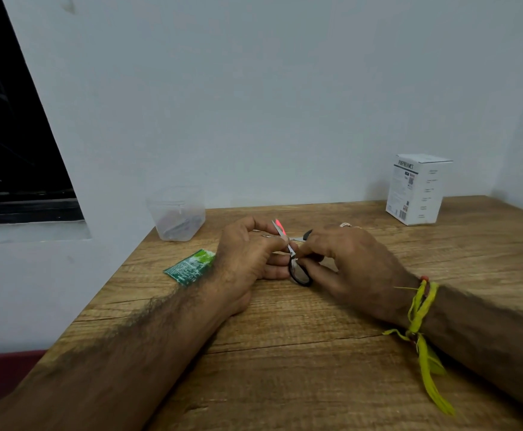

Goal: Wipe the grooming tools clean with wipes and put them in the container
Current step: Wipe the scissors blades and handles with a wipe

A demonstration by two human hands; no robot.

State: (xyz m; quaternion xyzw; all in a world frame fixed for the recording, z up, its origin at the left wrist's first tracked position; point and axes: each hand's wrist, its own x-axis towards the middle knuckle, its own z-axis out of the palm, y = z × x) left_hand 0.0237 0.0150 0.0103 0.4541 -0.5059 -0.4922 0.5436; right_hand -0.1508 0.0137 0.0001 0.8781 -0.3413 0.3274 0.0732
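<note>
Head view: small black-handled steel scissors (294,259) were pinched between left hand (247,253) and right hand (347,262), both grips curled around them, above wooden counter (285,353).

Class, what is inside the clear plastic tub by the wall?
The tub holds a few blurred pinkish and dark items at its bottom; its cloudy walls hide what they are.

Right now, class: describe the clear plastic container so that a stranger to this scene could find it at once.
Start at the wooden table and go to its far left corner by the wall. There stands the clear plastic container, open-topped, with a few items inside. Unlike the opaque white box at the far right, it is see-through, and it stands beyond the flat green sachet.
</note>
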